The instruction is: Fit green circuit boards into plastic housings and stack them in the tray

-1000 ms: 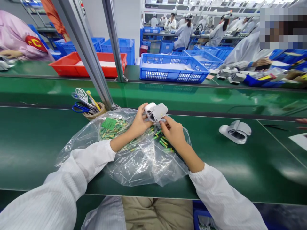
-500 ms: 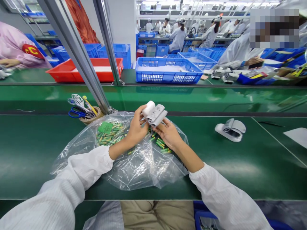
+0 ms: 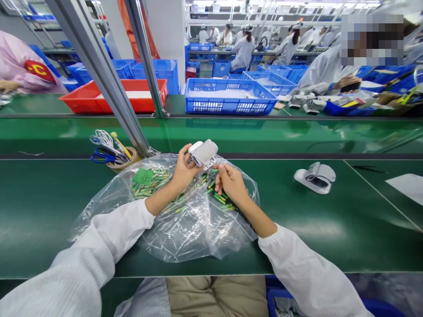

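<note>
Holding white device [image 3: 205, 152], batteries [image 3: 160, 179] in bag [image 3: 198, 240], scissors [image 3: 100, 155] in holder [image 3: 131, 161]

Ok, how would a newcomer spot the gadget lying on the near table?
On the near green table, look right of the clear bag. Left of the thin white line lies a white gadget with a curled gray strap. Unlike its look-alike in the left hand, it rests on the table.

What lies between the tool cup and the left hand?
Part of the clear plastic bag, with small green-and-gold cylinders and a green label, between the tool cup and the left hand. Shows in the head view.
</note>
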Tool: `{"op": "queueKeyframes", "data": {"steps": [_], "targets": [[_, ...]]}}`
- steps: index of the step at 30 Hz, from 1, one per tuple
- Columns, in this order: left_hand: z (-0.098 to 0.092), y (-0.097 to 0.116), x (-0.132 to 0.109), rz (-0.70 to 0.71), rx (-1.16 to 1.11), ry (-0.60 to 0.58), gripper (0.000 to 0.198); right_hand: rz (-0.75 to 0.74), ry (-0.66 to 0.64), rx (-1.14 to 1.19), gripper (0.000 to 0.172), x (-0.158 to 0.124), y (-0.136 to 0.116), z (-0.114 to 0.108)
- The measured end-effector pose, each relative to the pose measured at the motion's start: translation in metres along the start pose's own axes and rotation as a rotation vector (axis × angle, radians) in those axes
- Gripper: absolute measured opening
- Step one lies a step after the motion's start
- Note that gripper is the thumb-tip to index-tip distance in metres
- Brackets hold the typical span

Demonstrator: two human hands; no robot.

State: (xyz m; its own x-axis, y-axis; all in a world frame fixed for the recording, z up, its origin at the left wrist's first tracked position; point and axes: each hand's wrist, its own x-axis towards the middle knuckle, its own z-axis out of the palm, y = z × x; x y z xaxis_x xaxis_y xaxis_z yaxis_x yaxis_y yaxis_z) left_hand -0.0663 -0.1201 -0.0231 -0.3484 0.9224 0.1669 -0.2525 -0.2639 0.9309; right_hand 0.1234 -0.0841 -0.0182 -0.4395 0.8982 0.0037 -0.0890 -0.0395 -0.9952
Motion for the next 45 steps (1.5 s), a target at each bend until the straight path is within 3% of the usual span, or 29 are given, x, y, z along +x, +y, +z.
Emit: {"op": "queueKeyframes", "data": {"steps": [4,10,17,23,28,33,41,45], "targets": [[-0.003,0.002,0.002,-0.100,-0.084,0.075,0.103,-0.106,-0.015,-0.222,0.047,-0.006,-0.006,-0.002],[-0.001,0.006,-0.001,-0.110,-0.073,0.034,0.103,-0.067,-0.009,0.127,0.053,-0.004,-0.008,0.005],[-0.001,0.002,-0.001,-0.120,-0.056,-0.057,0.107,-0.216,0.214,0.073,0.047,-0.007,-0.006,0.009],[-0.003,0.001,-0.001,-0.128,-0.021,-0.131,0.113,-0.234,0.300,0.000,0.041,-0.006,-0.003,0.005],[-0.003,0.001,-0.001,-0.145,-0.020,-0.139,0.116,-0.234,0.258,-0.071,0.034,-0.007,-0.003,0.004],[-0.001,0.004,-0.003,-0.143,-0.025,-0.159,0.125,-0.383,0.258,-0.209,0.024,-0.008,-0.004,0.002],[-0.003,0.010,-0.005,-0.216,-0.072,-0.151,0.101,-0.667,0.133,-0.572,0.031,-0.002,0.001,-0.006],[-0.005,0.011,-0.003,-0.240,-0.095,-0.134,0.099,-0.803,0.123,-0.736,0.024,0.000,0.004,-0.007]]}}
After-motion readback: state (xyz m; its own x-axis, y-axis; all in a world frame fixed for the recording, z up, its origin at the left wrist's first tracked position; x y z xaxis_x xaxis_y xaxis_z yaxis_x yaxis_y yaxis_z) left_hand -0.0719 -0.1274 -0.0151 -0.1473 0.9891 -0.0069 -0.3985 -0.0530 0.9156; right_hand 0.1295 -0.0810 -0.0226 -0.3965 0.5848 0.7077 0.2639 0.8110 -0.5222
